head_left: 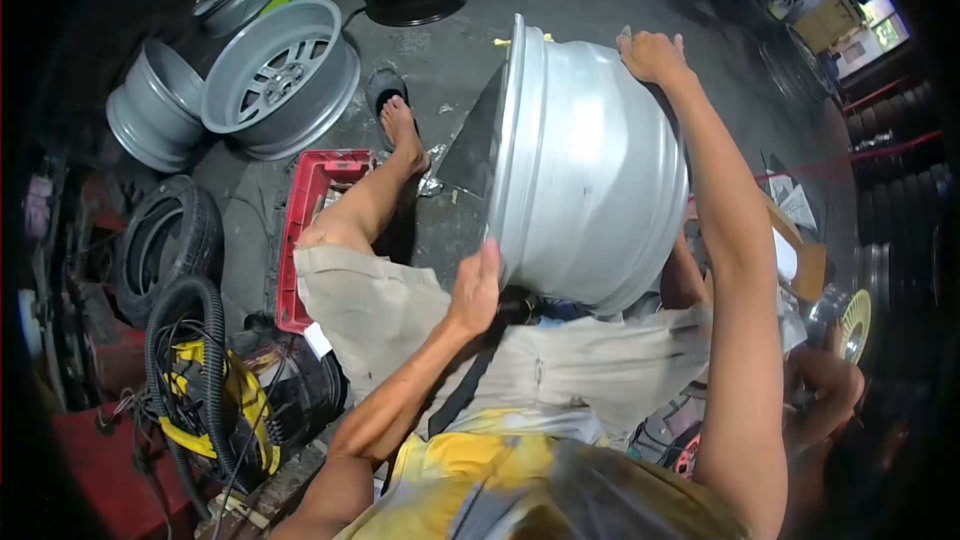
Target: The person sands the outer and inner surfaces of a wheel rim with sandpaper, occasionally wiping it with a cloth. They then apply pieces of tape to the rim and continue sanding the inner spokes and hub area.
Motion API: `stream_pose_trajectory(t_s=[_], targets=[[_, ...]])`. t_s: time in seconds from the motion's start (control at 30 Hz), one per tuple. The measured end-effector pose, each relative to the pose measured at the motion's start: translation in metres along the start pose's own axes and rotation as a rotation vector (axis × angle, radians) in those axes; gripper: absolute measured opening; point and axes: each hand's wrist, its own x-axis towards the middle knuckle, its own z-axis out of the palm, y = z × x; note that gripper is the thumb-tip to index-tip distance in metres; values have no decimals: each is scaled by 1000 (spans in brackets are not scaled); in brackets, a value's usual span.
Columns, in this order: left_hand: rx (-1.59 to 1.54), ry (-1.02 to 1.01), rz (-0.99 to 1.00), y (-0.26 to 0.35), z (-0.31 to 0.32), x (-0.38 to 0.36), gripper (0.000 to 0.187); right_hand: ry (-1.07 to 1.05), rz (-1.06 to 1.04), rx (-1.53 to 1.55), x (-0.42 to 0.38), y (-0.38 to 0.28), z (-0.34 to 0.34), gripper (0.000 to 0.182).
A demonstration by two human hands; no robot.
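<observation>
A large silver wheel rim [600, 170] stands tilted on its side between my legs, its smooth barrel facing me. My left hand [476, 288] presses against the rim's lower left edge, thumb up and palm on the metal. At the rim's upper right edge, my right hand [652, 56] is closed over the lip, with something small and grey, too small to name, showing at its fingertips. Behind the left side of the rim lies a dark flat sheet [468, 145] on the floor.
More rims [280, 80] lie at the upper left, near a red crate [292, 240] and a loose tyre [170, 245]. A yellow machine with a black hose [215, 380] is lower left. Another person's arm [825, 385] shows at right, beside a cardboard box [808, 265].
</observation>
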Motion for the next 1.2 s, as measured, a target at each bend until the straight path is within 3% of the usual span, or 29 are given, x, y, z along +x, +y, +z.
stream_pose_trajectory(t_s=[0.07,0.13,0.23,0.27,0.4,0.43,0.53,0.6,0.7,0.73,0.83,0.9,0.97,1.03,1.1,1.2], targets=[[55,-47,-177,61,-14,16,82,8,34,33,-28,2,-5,55],[116,-106,-135,83,-23,48,92,0,113,62,-79,-22,-33,50],[-42,-76,-78,97,-13,99,93,262,153,-52,-202,-76,-75,34],[-12,-66,-72,102,-8,114,92,378,228,49,-242,-96,-76,38],[33,-110,-8,107,-8,132,86,237,359,146,-328,-142,-90,42],[29,-114,-9,106,-10,131,86,173,398,236,-328,-144,-92,42],[95,-146,0,97,-19,95,77,305,312,187,-259,-106,-89,39],[50,-139,21,93,-25,65,74,-46,293,194,-177,-62,-86,42],[-12,-100,96,92,-31,44,71,-268,260,229,-61,9,-21,59],[15,-118,85,91,-33,43,70,-366,229,197,-40,23,-1,63],[52,-140,97,94,-34,56,70,-541,245,247,-50,-3,-35,63],[42,-149,123,97,-27,77,70,-411,75,37,-86,-7,-52,55],[35,-130,125,99,-22,94,72,19,-104,20,-167,-29,-79,41],[29,-129,109,105,-19,103,74,123,-62,199,-230,-68,-109,31],[74,-139,39,109,-19,107,74,38,-18,147,-262,-90,-112,31],[59,-143,43,99,-17,94,74,139,-36,176,-211,-60,-95,38]])
